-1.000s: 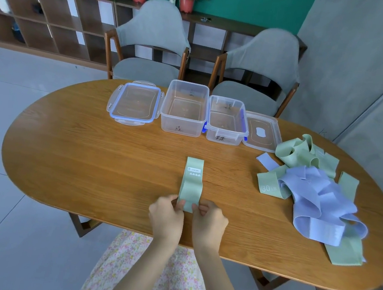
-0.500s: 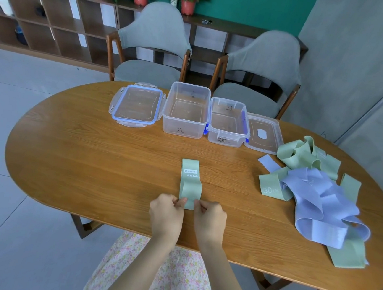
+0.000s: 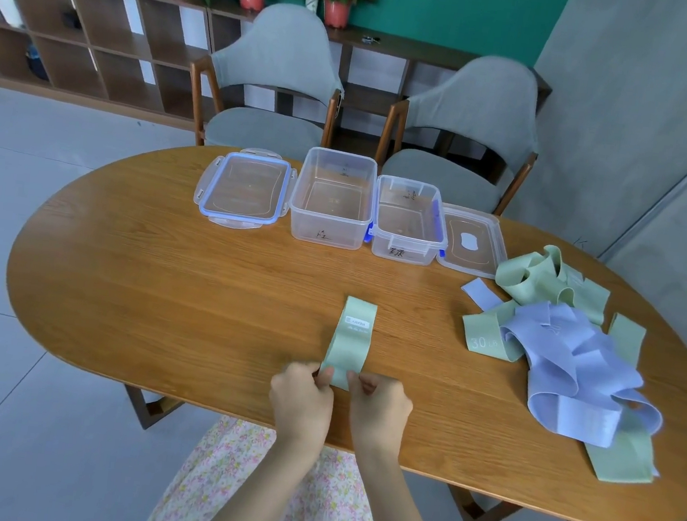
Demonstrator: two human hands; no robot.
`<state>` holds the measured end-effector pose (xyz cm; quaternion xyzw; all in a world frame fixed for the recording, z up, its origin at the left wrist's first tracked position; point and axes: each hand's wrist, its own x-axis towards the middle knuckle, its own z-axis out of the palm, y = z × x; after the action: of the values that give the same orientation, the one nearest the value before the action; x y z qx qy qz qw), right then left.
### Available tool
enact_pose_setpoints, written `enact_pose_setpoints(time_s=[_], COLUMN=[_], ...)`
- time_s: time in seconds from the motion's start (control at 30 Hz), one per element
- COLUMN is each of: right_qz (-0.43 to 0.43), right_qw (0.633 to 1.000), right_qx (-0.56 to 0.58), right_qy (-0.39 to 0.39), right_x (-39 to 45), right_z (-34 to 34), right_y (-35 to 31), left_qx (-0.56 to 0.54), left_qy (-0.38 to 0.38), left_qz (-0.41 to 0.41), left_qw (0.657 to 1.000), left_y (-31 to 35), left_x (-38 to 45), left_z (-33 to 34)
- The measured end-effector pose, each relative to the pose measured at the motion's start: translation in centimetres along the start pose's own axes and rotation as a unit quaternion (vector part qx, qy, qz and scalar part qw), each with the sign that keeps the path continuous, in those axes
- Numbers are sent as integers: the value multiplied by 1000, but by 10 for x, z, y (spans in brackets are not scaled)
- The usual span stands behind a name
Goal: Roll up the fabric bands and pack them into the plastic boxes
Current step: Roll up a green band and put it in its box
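The oval wooden desk [image 3: 158,290] carries two open boxes [image 3: 331,199], two lids [image 3: 243,189], a flat green band [image 3: 350,338] and a band heap [image 3: 570,354].

A green band [image 3: 348,342] lies flat, near end pinched; two clear boxes [image 3: 333,199] stand open.

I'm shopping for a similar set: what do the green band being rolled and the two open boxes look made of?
The green band looks like matte woven elastic fabric: it lies limp and bends softly where both hands pinch it. The left box and right box look like clear, glossy rigid plastic, since the table shows through their walls.
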<state>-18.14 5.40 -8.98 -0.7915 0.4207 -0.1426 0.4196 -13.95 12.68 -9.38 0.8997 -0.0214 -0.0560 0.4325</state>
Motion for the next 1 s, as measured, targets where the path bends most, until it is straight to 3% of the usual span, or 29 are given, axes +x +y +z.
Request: enact_pose_setpoints(time_s=[0.27, 0.47, 0.63, 0.87, 1.0], right_qz=[-7, -30, -26, -59, -47], right_qw=[1000, 997, 999, 995, 997], right_qx=[-1, -53, -32, -60, -43], right_qy=[24, 38, 32, 44, 43], right_x=[1, 3, 10, 8, 15], right_z=[8, 17, 10, 17, 9], right_y=[0, 7, -1, 8, -2], left_qx=[19, 9, -9, -27, -56], left_qy=[-23, 15, -19, 38, 33], left_qz=[-10, 6, 25, 14, -4], left_qw=[999, 1000, 999, 999, 998], left_y=[1, -1, -6, 3, 5], left_x=[9, 9, 9, 6, 7], left_z=[-2, 11, 12, 11, 5])
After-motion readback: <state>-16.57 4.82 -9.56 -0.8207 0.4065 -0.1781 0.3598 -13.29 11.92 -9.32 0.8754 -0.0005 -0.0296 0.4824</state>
